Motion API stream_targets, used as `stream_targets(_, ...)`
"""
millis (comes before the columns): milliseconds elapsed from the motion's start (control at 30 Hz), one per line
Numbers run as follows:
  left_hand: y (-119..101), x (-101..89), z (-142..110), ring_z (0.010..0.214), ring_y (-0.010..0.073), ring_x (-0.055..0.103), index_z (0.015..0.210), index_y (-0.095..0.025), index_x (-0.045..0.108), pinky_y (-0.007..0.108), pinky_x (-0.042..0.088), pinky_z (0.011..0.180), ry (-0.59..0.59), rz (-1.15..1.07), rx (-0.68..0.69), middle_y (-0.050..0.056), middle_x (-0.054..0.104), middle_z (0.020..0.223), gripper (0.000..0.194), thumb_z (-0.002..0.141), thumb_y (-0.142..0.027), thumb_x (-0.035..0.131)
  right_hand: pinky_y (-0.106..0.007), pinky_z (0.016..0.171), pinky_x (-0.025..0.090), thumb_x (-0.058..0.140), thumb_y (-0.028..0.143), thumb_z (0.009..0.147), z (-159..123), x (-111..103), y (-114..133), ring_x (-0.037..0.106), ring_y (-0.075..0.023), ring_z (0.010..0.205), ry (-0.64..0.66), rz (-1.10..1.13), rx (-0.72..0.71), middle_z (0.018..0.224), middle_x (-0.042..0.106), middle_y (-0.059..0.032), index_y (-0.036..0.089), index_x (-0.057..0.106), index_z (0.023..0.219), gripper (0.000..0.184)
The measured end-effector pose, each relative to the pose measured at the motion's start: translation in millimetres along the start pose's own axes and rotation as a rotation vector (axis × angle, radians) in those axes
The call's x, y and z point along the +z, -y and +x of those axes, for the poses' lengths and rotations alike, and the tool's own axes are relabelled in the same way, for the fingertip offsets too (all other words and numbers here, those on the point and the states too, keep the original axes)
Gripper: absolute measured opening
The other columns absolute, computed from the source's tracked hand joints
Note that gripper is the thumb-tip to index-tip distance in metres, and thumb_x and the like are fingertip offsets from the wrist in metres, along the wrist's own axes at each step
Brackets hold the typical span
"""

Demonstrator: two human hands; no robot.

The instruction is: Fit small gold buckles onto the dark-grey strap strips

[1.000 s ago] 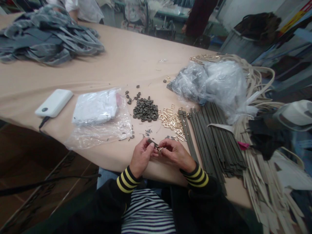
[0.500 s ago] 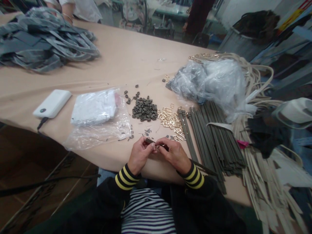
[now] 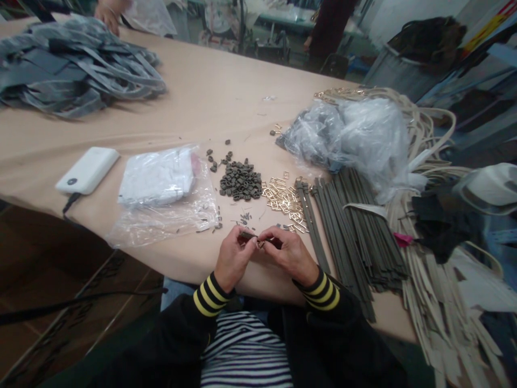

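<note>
My left hand (image 3: 234, 257) and my right hand (image 3: 286, 255) meet just above the table's near edge. The left pinches a short dark olive strap piece (image 3: 247, 235), and the right fingers hold a small gold metal buckle (image 3: 262, 243) against its end. Exactly how they join is hidden by my fingers. Beyond my hands lie a heap of dark olive strap loops (image 3: 240, 180) and a scatter of gold buckles (image 3: 283, 198). To the right is a bundle of olive straps (image 3: 355, 231), close to my right hand.
A white power bank (image 3: 88, 170) and a clear bag of white items (image 3: 157, 186) lie left on the tan table (image 3: 194, 91). Grey straps (image 3: 76, 70) are piled far left; a plastic bag (image 3: 347, 143) and cream straps (image 3: 430, 258) lie right. A co-worker's hand (image 3: 108, 11) shows at the far edge.
My hands stay together with only small shifts around the strap piece and buckle. A co-worker's hand now shows at the top left.
</note>
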State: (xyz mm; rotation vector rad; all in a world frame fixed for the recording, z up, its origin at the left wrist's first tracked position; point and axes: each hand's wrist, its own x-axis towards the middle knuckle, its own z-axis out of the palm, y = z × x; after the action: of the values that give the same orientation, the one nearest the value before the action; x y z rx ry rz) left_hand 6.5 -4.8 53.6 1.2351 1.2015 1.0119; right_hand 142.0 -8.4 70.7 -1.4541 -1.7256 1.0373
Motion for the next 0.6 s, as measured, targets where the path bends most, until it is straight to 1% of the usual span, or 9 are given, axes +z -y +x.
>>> stream_targets(100, 2.8, -1.2, -0.7, 0.070, 0.0112, 0.051, 0.075, -0.017, 0.049, 0.022, 0.046, 0.060, -0.048, 0.179, 0.202, 0.000, 0.048, 0.074, 0.005, 0.072, -0.019, 0.053, -0.021, 0.050, 0.039, 0.051, 0.015, 0.070, 0.6, 0.7, -2.2, 0.050, -0.0082, 0.051, -0.014, 0.071, 0.040, 0.068, 0.055, 0.0011, 0.016, 0.052, 0.077, 0.007)
stream_targets(167, 3.7, -3.0, -2.1, 0.073, 0.0120, 0.049, 0.075, -0.017, 0.050, 0.022, 0.046, 0.061, -0.027, 0.254, 0.288, 0.001, 0.047, 0.077, 0.002, 0.074, -0.018, 0.052, -0.021, 0.049, 0.040, 0.053, 0.019, 0.070, 1.4, -0.5, -4.0, 0.050, -0.0082, 0.050, 0.006, 0.157, 0.080, 0.065, 0.052, 0.0023, 0.017, 0.048, 0.075, 0.008)
stream_targets(200, 3.4, -4.1, -3.1, 0.072, 0.0118, 0.049, 0.076, -0.017, 0.051, 0.022, 0.046, 0.061, 0.001, 0.273, 0.303, 0.001, 0.047, 0.077, 0.001, 0.076, -0.018, 0.050, -0.021, 0.049, 0.040, 0.054, 0.020, 0.069, 2.0, -1.5, -5.0, 0.050, -0.0083, 0.050, 0.025, 0.204, 0.096, 0.064, 0.051, 0.0028, 0.017, 0.046, 0.074, 0.009)
stream_targets(333, -3.6, -10.1, -7.5, 0.064, 0.0092, 0.051, 0.090, -0.016, 0.053, 0.023, 0.045, 0.060, 0.147, 0.265, 0.299, 0.002, 0.050, 0.077, 0.015, 0.081, -0.017, 0.042, -0.020, 0.045, 0.038, 0.056, 0.026, 0.068, 4.3, -7.7, -8.3, 0.047, -0.0071, 0.047, 0.122, 0.326, 0.177, 0.057, 0.048, 0.0046, 0.017, 0.044, 0.069, 0.015)
stream_targets(400, -8.9, -14.0, -8.3, 0.063, 0.0087, 0.053, 0.098, -0.015, 0.053, 0.024, 0.046, 0.063, 0.237, 0.228, 0.311, 0.002, 0.051, 0.077, 0.022, 0.082, -0.015, 0.038, -0.019, 0.043, 0.037, 0.057, 0.028, 0.067, 4.8, -11.4, -8.6, 0.046, -0.0061, 0.044, 0.166, 0.360, 0.221, 0.057, 0.048, 0.0046, 0.016, 0.046, 0.068, 0.016)
stream_targets(467, -13.4, -18.4, -7.4, 0.063, 0.0089, 0.054, 0.103, -0.014, 0.053, 0.024, 0.046, 0.064, 0.321, 0.167, 0.295, 0.002, 0.052, 0.075, 0.026, 0.082, -0.015, 0.037, -0.018, 0.041, 0.034, 0.056, 0.030, 0.068, 4.4, -14.8, -7.6, 0.044, -0.0052, 0.043, 0.219, 0.385, 0.239, 0.056, 0.048, 0.0042, 0.015, 0.049, 0.068, 0.017)
stream_targets(533, -16.3, -22.6, -5.3, 0.061, 0.0090, 0.055, 0.101, -0.013, 0.055, 0.024, 0.047, 0.061, 0.388, 0.084, 0.214, 0.001, 0.052, 0.071, 0.026, 0.082, -0.018, 0.038, -0.017, 0.039, 0.029, 0.056, 0.030, 0.068, 3.2, -17.5, -6.3, 0.039, -0.0041, 0.042, 0.280, 0.400, 0.227, 0.052, 0.046, 0.0051, 0.013, 0.053, 0.068, 0.017)
stream_targets(600, -18.4, -26.1, -3.0, 0.056, 0.0087, 0.055, 0.093, -0.013, 0.058, 0.023, 0.047, 0.057, 0.442, -0.004, 0.101, 0.000, 0.053, 0.066, 0.022, 0.080, -0.022, 0.042, -0.017, 0.038, 0.023, 0.056, 0.029, 0.068, 1.6, -19.0, -5.8, 0.032, -0.0030, 0.040, 0.332, 0.422, 0.212, 0.048, 0.041, 0.0066, 0.012, 0.056, 0.069, 0.018)
